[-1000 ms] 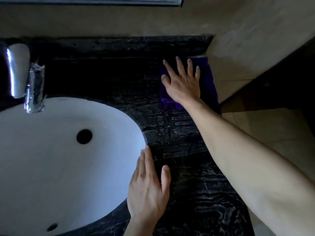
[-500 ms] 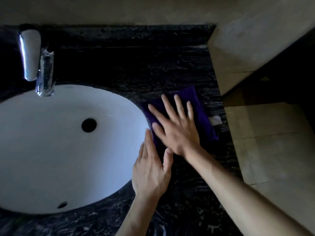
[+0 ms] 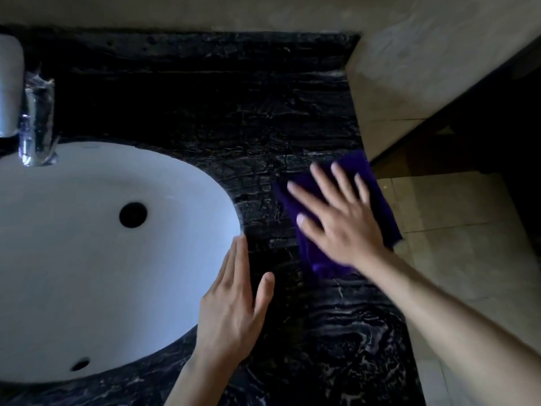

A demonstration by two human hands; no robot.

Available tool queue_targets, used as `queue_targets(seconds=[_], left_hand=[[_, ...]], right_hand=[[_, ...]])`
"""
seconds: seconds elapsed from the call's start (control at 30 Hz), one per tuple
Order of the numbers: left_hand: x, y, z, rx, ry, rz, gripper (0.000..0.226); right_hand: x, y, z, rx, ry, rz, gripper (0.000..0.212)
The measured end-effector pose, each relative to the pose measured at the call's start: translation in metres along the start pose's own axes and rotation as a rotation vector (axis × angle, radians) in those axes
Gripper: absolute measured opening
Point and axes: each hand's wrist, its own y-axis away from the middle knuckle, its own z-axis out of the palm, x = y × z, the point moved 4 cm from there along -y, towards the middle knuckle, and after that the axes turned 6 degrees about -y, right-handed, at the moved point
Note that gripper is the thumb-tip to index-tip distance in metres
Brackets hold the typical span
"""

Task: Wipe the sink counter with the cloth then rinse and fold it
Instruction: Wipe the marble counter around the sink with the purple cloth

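Observation:
A purple cloth [image 3: 377, 189] lies flat on the black marbled counter [image 3: 222, 112], close to the counter's right edge. My right hand [image 3: 336, 218] presses down on the cloth with fingers spread, covering its middle. My left hand [image 3: 231, 306] rests flat on the counter at the right rim of the white oval sink [image 3: 73, 273], fingers together, holding nothing. The two hands are apart.
A chrome faucet [image 3: 32, 124] stands at the far left behind the sink. A beige wall [image 3: 409, 68] bounds the counter at the back and right. Beyond the counter's right edge, a tiled floor [image 3: 468, 259] lies below.
My right hand slid the cloth from the back right corner toward the sink, then out to the counter's right edge. My left hand stayed at the sink rim.

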Motion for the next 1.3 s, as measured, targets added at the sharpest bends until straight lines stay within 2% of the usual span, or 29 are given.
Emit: queue_targets(seconds=[0.2, 0.37, 0.47, 0.57, 0.7, 0.8, 0.87, 0.93, 1.1, 1.3], left_hand=[[-0.023, 0.005, -0.012, 0.015, -0.177, 0.036, 0.067], [-0.019, -0.002, -0.008, -0.051, -0.248, 0.041, 0.074], [-0.023, -0.001, -0.009, -0.045, -0.204, 0.023, 0.073], [-0.023, 0.0, -0.01, -0.027, -0.173, 0.014, 0.07], [-0.023, -0.001, -0.009, -0.026, -0.176, 0.009, 0.072], [-0.023, -0.002, -0.007, -0.021, -0.172, 0.012, 0.071], [-0.025, -0.002, -0.005, -0.02, -0.169, 0.013, 0.071], [-0.028, -0.003, -0.004, -0.032, -0.167, 0.008, 0.07], [-0.028, -0.002, -0.001, -0.073, -0.162, -0.004, 0.068], [-0.026, -0.005, -0.005, -0.086, -0.179, -0.017, 0.066]], right_hand=[[0.053, -0.131, -0.025, 0.044, -0.013, 0.145, 0.057], [0.054, -0.157, -0.026, 0.047, -0.031, 0.17, 0.059], [0.027, -0.117, -0.02, 0.037, -0.019, 0.116, 0.06], [-0.02, -0.031, -0.008, 0.044, 0.003, -0.014, 0.059], [-0.075, 0.127, 0.024, -0.032, -0.001, -0.137, 0.064], [-0.086, 0.177, 0.036, -0.131, 0.118, -0.26, 0.062], [-0.079, 0.159, 0.029, -0.197, 0.068, -0.308, 0.064], [-0.07, 0.119, 0.019, -0.165, -0.003, -0.34, 0.069], [-0.047, -0.03, 0.0, -0.045, -0.009, -0.226, 0.061], [-0.067, -0.189, -0.013, 0.002, 0.015, -0.165, 0.059]])
